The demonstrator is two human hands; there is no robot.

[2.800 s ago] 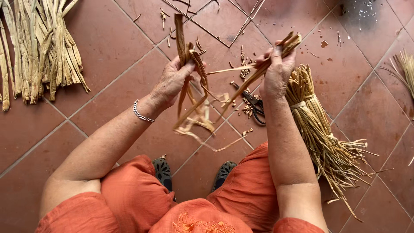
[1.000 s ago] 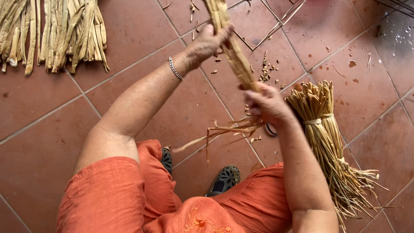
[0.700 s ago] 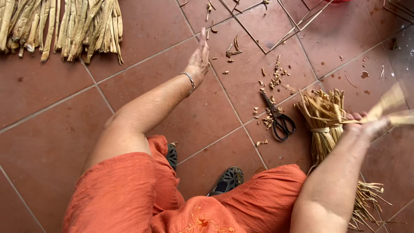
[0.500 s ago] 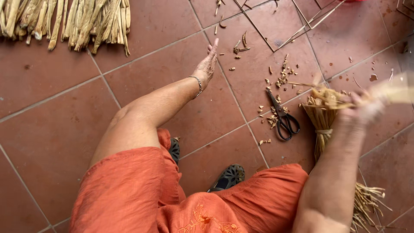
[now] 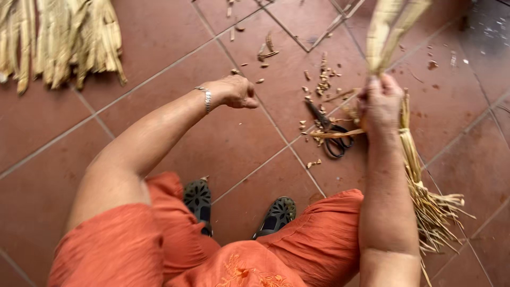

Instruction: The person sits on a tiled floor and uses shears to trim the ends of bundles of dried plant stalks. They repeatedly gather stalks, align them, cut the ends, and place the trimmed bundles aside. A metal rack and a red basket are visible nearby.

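My right hand (image 5: 380, 106) is closed around a bunch of flat dried straw strips (image 5: 390, 29) that stick up and away from me, blurred by motion. My left hand (image 5: 236, 91), with a silver bracelet at the wrist, hovers over the tile floor with its fingers loosely curled and nothing in it. Black-handled scissors (image 5: 330, 133) lie on the floor just left of my right hand. A tied bundle of thin straw (image 5: 425, 180) lies under and beside my right forearm.
A heap of dried leaf strips (image 5: 58, 40) lies at the top left on the terracotta tile floor (image 5: 159, 42). Small straw clippings (image 5: 319, 79) are scattered around the scissors. My orange-clad knees and dark shoes (image 5: 239, 210) fill the bottom.
My right hand has swung back from the far right toward the scissors, raising the strips upright. My left hand has drawn in and curled its fingers. The camera view has shifted.
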